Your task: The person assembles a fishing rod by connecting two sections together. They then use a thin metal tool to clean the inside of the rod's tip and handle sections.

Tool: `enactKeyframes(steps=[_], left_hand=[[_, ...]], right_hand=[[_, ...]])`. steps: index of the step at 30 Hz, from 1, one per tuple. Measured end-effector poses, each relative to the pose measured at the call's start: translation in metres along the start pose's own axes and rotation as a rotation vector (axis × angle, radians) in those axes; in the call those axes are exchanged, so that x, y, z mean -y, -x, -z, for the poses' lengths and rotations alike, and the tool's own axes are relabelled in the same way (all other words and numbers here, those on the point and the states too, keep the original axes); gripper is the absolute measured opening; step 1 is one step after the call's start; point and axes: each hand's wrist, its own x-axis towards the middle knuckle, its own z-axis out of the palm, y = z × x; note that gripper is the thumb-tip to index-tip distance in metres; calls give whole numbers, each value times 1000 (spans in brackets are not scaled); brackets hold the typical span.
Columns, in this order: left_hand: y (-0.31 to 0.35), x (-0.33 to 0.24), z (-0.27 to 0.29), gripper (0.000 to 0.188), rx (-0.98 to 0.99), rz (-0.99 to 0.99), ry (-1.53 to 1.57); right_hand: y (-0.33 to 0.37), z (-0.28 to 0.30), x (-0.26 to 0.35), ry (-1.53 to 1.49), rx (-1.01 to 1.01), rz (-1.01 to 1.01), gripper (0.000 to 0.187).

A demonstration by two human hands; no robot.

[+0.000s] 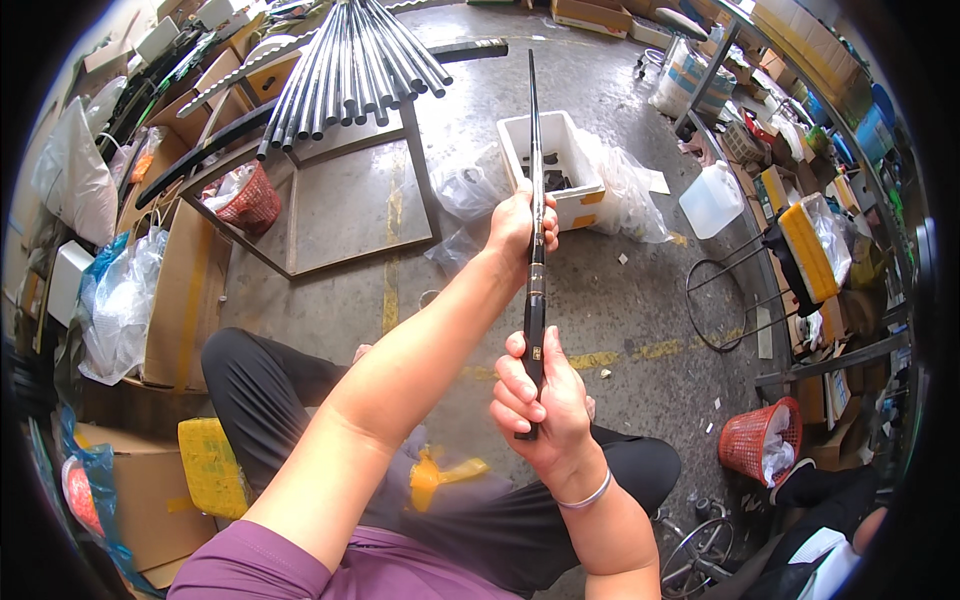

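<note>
Cluttered workshop, stained concrete floor (640,300).
Centre frame, a thin black rod (535,250) runs upward, left hand (520,225) clamped midway, right hand (540,405) closed on its butt.

The person wears a purple short-sleeved top (300,565) and black trousers (270,400). Both forearms are bare. A thin silver bangle (588,497) circles the right wrist. Both hands are bare, with no gloves or rings in view.

Concrete floor (610,300) with white box (560,170), red basket (760,440)
</note>
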Motion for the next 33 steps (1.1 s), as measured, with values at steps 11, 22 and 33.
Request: enactKeyframes(steps=[11, 22, 33], left_hand=[[2, 1, -4, 36, 0, 14, -59], [6, -4, -9, 38, -45, -46, -206], [15, -15, -5, 41, -90, -106, -297]], right_hand=[[-1, -6, -7, 225, -178, 132, 42], [-1, 0, -11, 350, -194, 162, 43], [-6, 5, -17, 493, -240, 160, 45]])
